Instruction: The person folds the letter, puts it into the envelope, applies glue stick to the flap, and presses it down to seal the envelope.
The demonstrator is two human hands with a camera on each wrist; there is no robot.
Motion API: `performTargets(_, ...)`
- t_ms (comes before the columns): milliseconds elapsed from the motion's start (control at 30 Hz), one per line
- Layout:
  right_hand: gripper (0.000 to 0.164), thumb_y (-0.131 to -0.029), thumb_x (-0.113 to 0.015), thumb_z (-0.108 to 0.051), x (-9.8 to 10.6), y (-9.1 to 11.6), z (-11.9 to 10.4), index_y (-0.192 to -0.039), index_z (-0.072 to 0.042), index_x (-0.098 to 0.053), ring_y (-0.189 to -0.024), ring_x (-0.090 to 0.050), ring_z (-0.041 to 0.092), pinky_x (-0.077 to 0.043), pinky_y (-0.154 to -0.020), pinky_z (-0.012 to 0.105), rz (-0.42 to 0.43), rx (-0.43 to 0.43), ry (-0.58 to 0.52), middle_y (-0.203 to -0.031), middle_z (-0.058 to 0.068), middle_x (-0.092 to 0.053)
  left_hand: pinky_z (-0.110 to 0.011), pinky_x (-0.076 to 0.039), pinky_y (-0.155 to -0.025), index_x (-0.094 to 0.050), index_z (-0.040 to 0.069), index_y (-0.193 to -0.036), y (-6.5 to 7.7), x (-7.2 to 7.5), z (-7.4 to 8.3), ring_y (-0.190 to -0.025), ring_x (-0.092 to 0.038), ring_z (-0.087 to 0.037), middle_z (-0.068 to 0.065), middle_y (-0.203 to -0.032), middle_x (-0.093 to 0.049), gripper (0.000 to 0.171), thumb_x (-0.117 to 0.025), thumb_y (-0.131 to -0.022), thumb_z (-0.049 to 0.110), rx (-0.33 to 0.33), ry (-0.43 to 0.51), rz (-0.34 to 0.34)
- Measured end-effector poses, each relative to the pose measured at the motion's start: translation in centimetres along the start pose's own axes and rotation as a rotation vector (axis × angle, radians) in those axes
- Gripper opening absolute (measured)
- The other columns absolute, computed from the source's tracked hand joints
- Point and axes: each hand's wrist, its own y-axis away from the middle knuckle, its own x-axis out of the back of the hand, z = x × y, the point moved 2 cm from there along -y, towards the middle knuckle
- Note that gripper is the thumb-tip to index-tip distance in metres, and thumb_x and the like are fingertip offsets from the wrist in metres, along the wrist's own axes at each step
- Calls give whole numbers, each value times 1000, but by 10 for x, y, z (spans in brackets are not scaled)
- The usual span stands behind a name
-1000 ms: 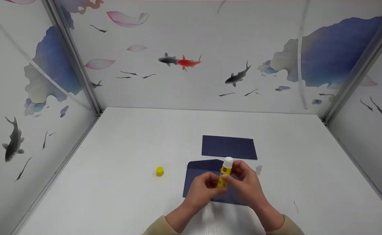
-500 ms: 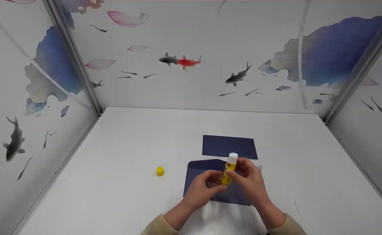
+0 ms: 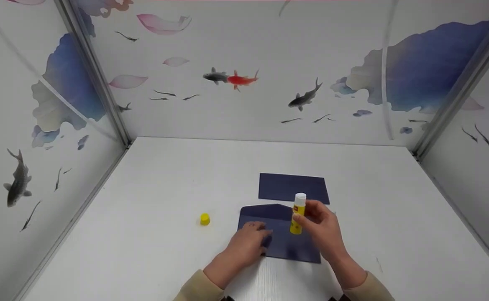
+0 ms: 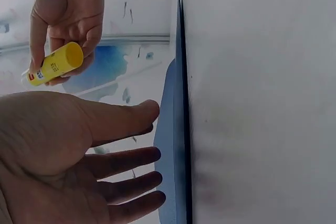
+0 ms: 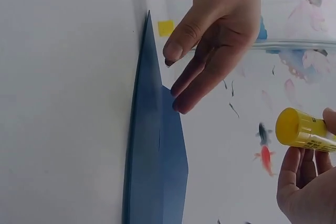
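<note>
My right hand (image 3: 326, 228) pinches a yellow glue stick (image 3: 297, 217) between thumb and fingers, its white end up, above the right part of a dark blue envelope (image 3: 288, 240). In the left wrist view the yellow base of the glue stick (image 4: 65, 59) faces the camera. The envelope lies on the table with its flap (image 3: 265, 211) opened away from me. My left hand (image 3: 246, 244) hovers over the envelope's left side, fingers extended and holding nothing. In the right wrist view, the left fingertips point down close over the envelope (image 5: 149, 129).
A yellow cap (image 3: 204, 219) stands on the white table (image 3: 156, 251), left of the envelope. Behind the envelope lies a dark blue rectangular card (image 3: 290, 187). White walls with painted fish enclose the table at the back and sides.
My left hand has come off the glue stick and moved left and down over the envelope. My right hand has lifted the glue stick slightly up and to the right.
</note>
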Motion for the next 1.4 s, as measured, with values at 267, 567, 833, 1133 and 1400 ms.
performTargets(267, 34, -93, -76, -13, -1, -3, 5, -125, -6, -65, -101, -67, 19, -55, -90, 20, -35, -15, 47, -116, 11, -70, -45, -54, -106, -71, 25, -134, 3, -5, -6, -139, -55, -27, -5, -148, -61, 42, -76, -93, 16, -8, -59, -44)
performTargets(567, 38, -96, -73, -20, 0, -7, 12, -131, -7, -64, -109, -66, 23, -54, -90, 23, -81, -47, 60, -123, 12, -68, -41, -59, -99, -76, 24, -125, 2, -7, -3, -129, -62, -28, -9, -139, -66, 36, -78, -91, 14, -47, -152, -15)
performTargets(833, 38, -99, -70, -21, 2, -14, 18, -134, -7, -66, -97, -64, 22, -57, -80, 24, -100, -57, 127, -122, 14, -67, -39, -59, -98, -75, 23, -126, 8, -3, 2, -128, -61, -29, -10, -139, -65, 35, -71, -95, 10, -82, -188, -23)
performTargets(1133, 31, -93, -77, -19, 8, -20, 21, -120, -6, -70, -91, -63, 23, -56, -75, 18, -47, -53, 219, -122, 14, -68, -40, -57, -103, -66, 25, -139, 10, -7, 11, -139, -56, -26, -8, -148, -59, 41, -58, -102, 9, -84, -216, -92)
performTargets(1400, 34, -89, -78, -7, 1, -24, 23, -122, -5, -70, -107, -61, 27, -54, -87, 16, -71, -68, 237, -130, 16, -64, -39, -54, -107, -67, 24, -138, 7, -9, 15, -139, -56, -27, -8, -148, -60, 39, -57, -103, 11, -62, -201, -93)
